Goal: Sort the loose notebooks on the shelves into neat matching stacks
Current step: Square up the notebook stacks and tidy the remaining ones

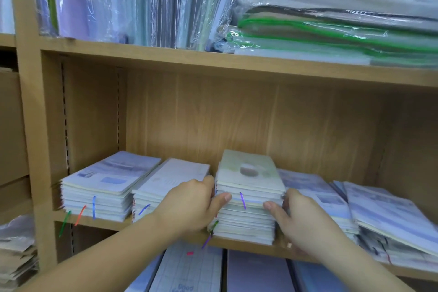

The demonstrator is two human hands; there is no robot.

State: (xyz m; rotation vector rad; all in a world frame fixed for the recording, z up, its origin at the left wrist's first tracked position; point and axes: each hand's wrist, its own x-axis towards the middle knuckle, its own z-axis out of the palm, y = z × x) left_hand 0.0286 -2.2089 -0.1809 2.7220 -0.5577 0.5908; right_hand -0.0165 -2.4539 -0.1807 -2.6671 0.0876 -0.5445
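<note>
Gripping the centre stack (247, 220) from both sides, low in the middle of the frame, with the left hand (189, 206) and the right hand (308, 223). Curling the left fingers (206, 182) round the stack's left side and laying the thumb across its front edge about halfway up. Doing the same on the other side, with the right fingers (292, 195) tucked behind the right side and the thumb pressing on the front. Resting the stack on the shelf (246, 248), with its pale green top cover and upper books sitting slightly askew over the lower ones. Showing, just beside it, a second stack (170, 180) touching the left hand, a left stack (104, 192) toward the lower left, a right stack (315, 187) behind the right hand, and a slumping pile (391, 218) at the lower right edge. Showing, along the top of the frame, wrapped folders (142, 2) upright and zip pouches (331, 38) lying flat at upper right.
</note>
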